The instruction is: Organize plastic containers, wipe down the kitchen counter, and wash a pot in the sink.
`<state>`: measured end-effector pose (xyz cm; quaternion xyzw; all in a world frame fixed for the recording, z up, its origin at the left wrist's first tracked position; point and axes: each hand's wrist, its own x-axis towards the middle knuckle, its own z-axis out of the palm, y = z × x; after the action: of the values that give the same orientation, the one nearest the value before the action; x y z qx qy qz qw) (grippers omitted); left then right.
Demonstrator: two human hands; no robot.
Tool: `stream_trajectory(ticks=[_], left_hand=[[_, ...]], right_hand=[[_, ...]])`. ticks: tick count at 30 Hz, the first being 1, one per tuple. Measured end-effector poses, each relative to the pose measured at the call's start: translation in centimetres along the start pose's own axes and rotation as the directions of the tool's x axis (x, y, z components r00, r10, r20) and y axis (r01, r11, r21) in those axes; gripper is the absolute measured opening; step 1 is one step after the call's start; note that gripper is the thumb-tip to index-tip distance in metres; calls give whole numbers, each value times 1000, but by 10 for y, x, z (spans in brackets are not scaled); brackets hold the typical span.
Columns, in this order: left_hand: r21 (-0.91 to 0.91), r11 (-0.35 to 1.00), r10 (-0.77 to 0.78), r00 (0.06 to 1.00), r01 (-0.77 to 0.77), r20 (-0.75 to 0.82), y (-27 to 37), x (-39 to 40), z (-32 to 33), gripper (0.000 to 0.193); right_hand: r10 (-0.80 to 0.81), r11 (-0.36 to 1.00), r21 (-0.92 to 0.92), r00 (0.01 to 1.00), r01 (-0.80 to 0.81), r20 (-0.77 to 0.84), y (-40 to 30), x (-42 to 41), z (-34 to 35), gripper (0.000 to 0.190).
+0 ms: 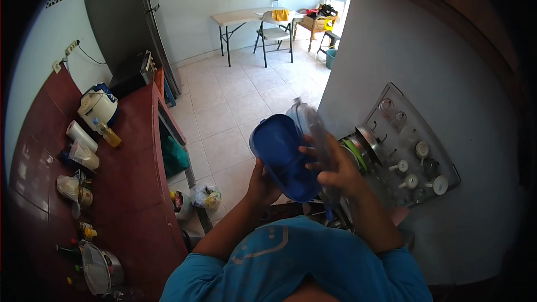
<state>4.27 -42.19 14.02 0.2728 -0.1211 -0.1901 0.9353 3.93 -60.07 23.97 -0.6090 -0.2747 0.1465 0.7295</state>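
Observation:
In front of my chest, my left hand (261,186) grips the lower left side of a blue plastic food container (275,140). The container is tilted, its hollow facing me, and its inside looks divided into compartments. My right hand (342,172) holds a greyish, see-through plastic lid (317,132), blurred by motion. This lid stands nearly on edge at the container's right side, partly in front of it. Whether the two pieces touch I cannot tell.
On my left runs a red-tiled counter (132,167) with a rice cooker (98,105), an oil bottle (108,132) and a metal pot (111,266). At right are stacked dishes (356,151) and a wall rack of cups (436,134). A plastic bag (205,196) lies on the floor.

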Motion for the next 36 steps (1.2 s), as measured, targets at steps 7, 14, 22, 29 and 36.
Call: stream_trajectory(ticks=[7,14,22,29,36], left_hand=[[-213,961,-163,984,176,77,-4,9,-5,88],[-44,981,-193,980,191,-56,-20,13,-11,82],[5,958,-286,957,287,-46,-26,23,28,74],[25,980,-199,980,199,-17,-38,33,26,69],[62,993,-101,995,100,12,-43,41,35,67]], right_hand=[[117,835,535,992,-126,51,-1,-8,-49,81],[-57,836,-534,948,-126,-313,11,-9,-31,89],[-151,616,-761,918,-203,-367,49,-19,-24,90],[-265,647,-748,877,-145,-400,49,-28,-27,89],[-267,687,-705,842,-176,-470,42,-30,-21,90]])
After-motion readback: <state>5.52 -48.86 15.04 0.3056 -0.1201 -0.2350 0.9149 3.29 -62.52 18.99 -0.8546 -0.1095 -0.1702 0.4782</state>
